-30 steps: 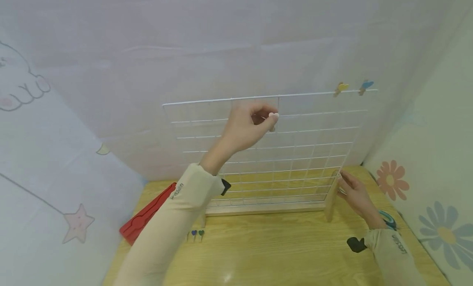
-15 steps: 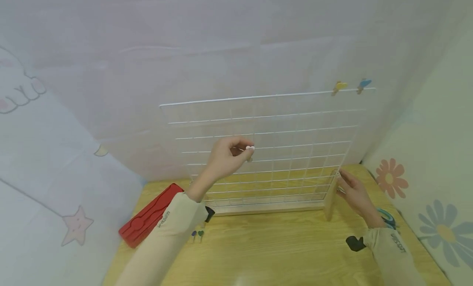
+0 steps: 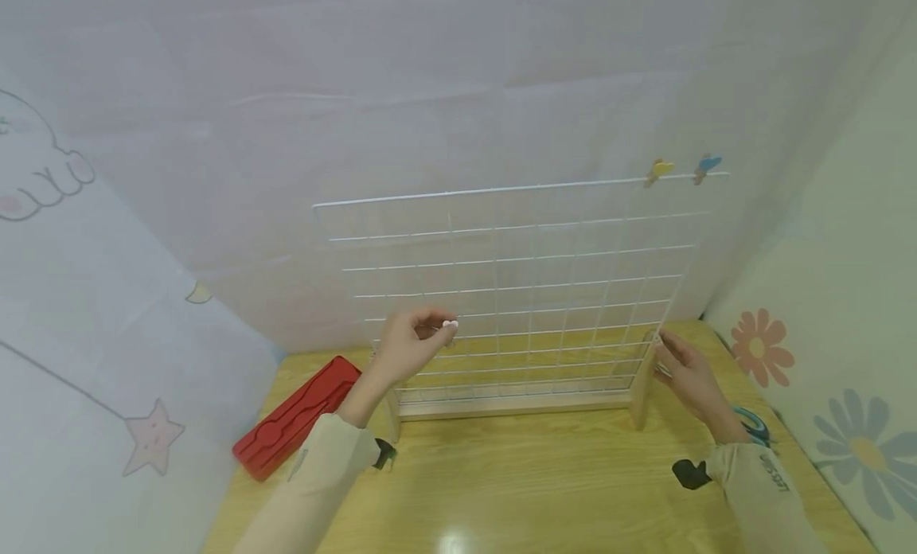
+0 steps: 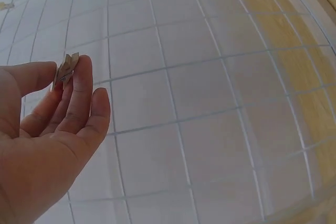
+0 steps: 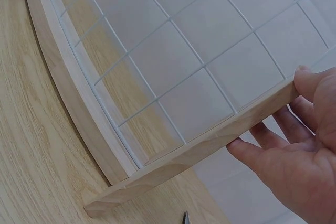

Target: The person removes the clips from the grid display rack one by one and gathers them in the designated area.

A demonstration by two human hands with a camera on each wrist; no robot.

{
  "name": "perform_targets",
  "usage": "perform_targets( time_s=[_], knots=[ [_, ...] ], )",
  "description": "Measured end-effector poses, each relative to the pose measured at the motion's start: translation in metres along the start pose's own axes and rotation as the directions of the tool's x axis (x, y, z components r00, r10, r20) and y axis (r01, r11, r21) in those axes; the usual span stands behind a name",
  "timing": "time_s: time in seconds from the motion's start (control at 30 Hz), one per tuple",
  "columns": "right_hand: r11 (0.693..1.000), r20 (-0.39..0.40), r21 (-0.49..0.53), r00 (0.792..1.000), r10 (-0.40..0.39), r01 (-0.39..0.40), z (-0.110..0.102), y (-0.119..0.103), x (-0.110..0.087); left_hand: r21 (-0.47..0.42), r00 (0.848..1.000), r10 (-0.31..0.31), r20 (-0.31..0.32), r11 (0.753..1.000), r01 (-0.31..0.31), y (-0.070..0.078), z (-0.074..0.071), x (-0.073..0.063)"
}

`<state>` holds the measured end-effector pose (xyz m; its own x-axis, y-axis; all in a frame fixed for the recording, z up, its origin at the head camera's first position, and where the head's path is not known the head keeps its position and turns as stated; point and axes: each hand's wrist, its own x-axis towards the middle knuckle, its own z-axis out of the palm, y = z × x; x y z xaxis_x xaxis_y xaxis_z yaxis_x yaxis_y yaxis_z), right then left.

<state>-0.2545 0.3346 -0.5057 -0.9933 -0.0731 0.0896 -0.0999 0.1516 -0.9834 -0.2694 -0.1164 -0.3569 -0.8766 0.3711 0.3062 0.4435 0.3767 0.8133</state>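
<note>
My left hand (image 3: 410,349) pinches a small wooden clothespin (image 4: 65,71) between thumb and fingertips. A white heart (image 3: 450,324) decorates the clothespin's front. The pinched clothespin is in front of the lower left part of a white wire grid (image 3: 494,189), which stands upright in a wooden base. My right hand (image 3: 689,375) grips the grid's right wooden post (image 5: 205,144), thumb at its upper end and fingers beneath. On the grid's top wire, toward the right end, are a yellow heart clothespin (image 3: 661,169) and a blue heart clothespin (image 3: 709,164).
A red tray (image 3: 299,419) with shaped hollows lies at the table's left, partly behind my left forearm. Teal-handled scissors (image 3: 754,423) lie beside my right wrist. Printed cloth walls surround the wooden table (image 3: 530,482) at the back and sides.
My left hand has moved down and left across the grid with the white heart clothespin. Small heart clips on the table are now mostly covered by the left wrist. My right hand stays on the post.
</note>
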Motion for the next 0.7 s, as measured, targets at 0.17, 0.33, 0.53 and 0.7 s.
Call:
perform_targets(
  time_s=[0.17,0.33,0.53,0.7],
  knots=[
    [1.000,-0.012,0.015,1.000,-0.002,0.003,0.001,0.001,0.000,-0.019,0.998,-0.068,-0.013,0.998,0.068,-0.030,-0.002,-0.017],
    [0.999,-0.017,0.046,1.000,-0.012,0.013,0.004,0.000,0.000,0.038,0.982,-0.174,-0.074,0.983,0.177,-0.065,-0.006,-0.046],
    [1.000,-0.008,0.029,1.000,0.001,-0.001,0.003,-0.002,-0.001,0.034,0.923,-0.348,-0.166,0.933,0.358,-0.104,-0.011,-0.085],
    [1.000,-0.004,-0.002,1.000,0.005,-0.005,0.003,-0.005,-0.002,0.046,0.875,-0.434,-0.213,0.890,0.453,-0.133,-0.015,-0.115]
  ],
)
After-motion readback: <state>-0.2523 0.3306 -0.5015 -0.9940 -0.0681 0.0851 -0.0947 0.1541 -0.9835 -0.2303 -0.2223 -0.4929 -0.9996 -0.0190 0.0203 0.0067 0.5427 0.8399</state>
